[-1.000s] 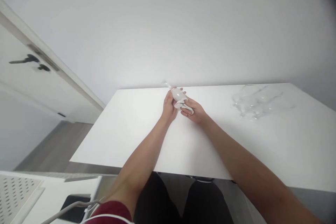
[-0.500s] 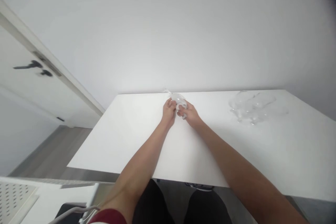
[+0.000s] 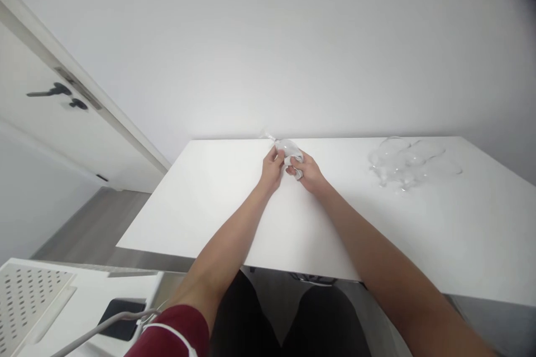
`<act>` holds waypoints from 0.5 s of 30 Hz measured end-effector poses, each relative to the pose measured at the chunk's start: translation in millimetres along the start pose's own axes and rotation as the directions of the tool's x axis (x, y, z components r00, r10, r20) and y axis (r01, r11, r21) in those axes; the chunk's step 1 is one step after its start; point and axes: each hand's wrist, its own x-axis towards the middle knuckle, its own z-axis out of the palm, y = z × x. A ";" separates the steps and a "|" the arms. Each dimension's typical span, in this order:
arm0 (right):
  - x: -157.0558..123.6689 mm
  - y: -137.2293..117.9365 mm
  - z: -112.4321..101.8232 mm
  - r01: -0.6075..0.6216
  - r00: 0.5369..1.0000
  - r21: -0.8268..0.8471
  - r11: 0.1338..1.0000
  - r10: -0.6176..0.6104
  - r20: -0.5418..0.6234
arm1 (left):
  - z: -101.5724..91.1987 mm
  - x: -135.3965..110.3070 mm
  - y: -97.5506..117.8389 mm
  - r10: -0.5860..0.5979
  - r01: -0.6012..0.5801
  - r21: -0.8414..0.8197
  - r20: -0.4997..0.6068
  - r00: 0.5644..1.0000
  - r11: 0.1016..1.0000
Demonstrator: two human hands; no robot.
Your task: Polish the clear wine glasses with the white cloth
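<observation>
My left hand (image 3: 273, 170) is closed around the near side of a clear stemmed glass (image 3: 287, 146), which looks like a wine glass. Its rounded bowl lies between both hands, and a thin stem points up and left past the table's far edge. In my right hand (image 3: 307, 172) is a crumpled white cloth (image 3: 298, 172), pressed against the glass with the fingers bent over it. Part of the bowl is hidden by fingers and cloth. To the right, several clear glass pieces (image 3: 402, 164) lie in a cluster; their outlines overlap and are hard to separate.
The white table (image 3: 218, 201) meets a plain wall at its far edge. A door with a black handle (image 3: 58, 89) stands at left. Near my left elbow are a white perforated unit (image 3: 37, 304), a black phone-like slab (image 3: 121, 318) and a grey cable (image 3: 113, 319).
The camera view has shifted slightly, so the lower left shows more. Both hands still hold the glass and cloth; the cloth and right-hand fingers have moved a little against the bowl.
</observation>
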 end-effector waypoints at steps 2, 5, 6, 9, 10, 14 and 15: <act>1.0 -1.6 -1.3 0.002 1.000 -0.008 1.000 -0.002 -0.019 | 0.2 0.0 0.3 0.049 -0.049 0.006 0.029 0.998 0.999; 1.0 0.1 -1.3 0.016 0.999 -0.057 0.998 -0.018 -0.033 | 2.0 -2.8 2.5 0.024 -0.025 0.014 0.068 0.997 1.000; 0.6 1.2 -0.6 0.019 0.999 -0.089 0.996 -0.022 -0.027 | 2.6 -3.9 3.4 0.017 -0.018 0.019 0.075 0.997 1.000; -1.4 2.9 2.1 0.005 1.000 -0.231 0.973 -0.002 0.014 | 3.4 -5.3 5.5 0.022 -0.023 0.025 0.033 0.999 0.999; -2.0 2.3 2.6 -0.005 1.000 -0.250 0.968 0.012 0.024 | 3.1 -5.0 5.7 0.034 -0.034 0.018 0.018 0.999 0.999; -1.6 -3.4 0.1 -0.022 0.999 -0.032 0.999 0.023 0.026 | 1.3 -2.2 5.2 0.060 -0.055 -0.055 0.083 0.995 0.997; -0.9 -4.2 -1.3 -0.020 1.000 0.026 0.999 0.019 0.025 | 0.9 -1.7 4.9 0.057 -0.050 -0.066 0.110 0.992 0.997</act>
